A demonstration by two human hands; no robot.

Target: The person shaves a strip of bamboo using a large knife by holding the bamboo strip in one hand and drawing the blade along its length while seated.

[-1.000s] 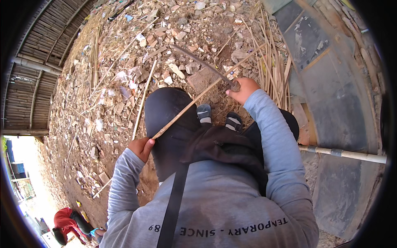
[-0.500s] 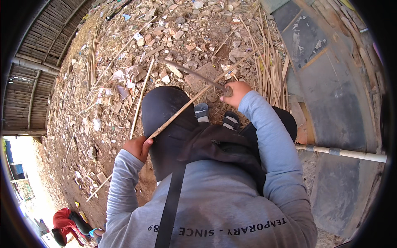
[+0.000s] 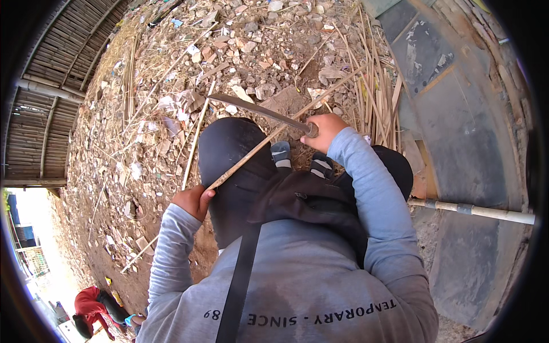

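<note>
My left hand (image 3: 194, 201) is closed around the near end of a long, thin bamboo strip (image 3: 243, 162). The strip slants across my left knee and away to the upper right, its far end over a bundle of split strips. In my right hand (image 3: 327, 130) is the handle of a machete (image 3: 251, 106), its long dark blade pointing left. Blade and strip cross just left of my right hand; whether they touch there I cannot tell. Part of the handle is hidden by my fingers.
Stones, brick shards and litter cover the ground (image 3: 240, 57) ahead. Loose bamboo strips (image 3: 380, 86) lie at the upper right, beside dark panels (image 3: 469, 137). A bamboo pole (image 3: 486, 212) sticks out at right. A person in red (image 3: 90, 306) bends over at the lower left.
The machete has shifted a little left and its tip has swung toward me, with my right hand moving slightly left. My left hand keeps its hold on the strip.
</note>
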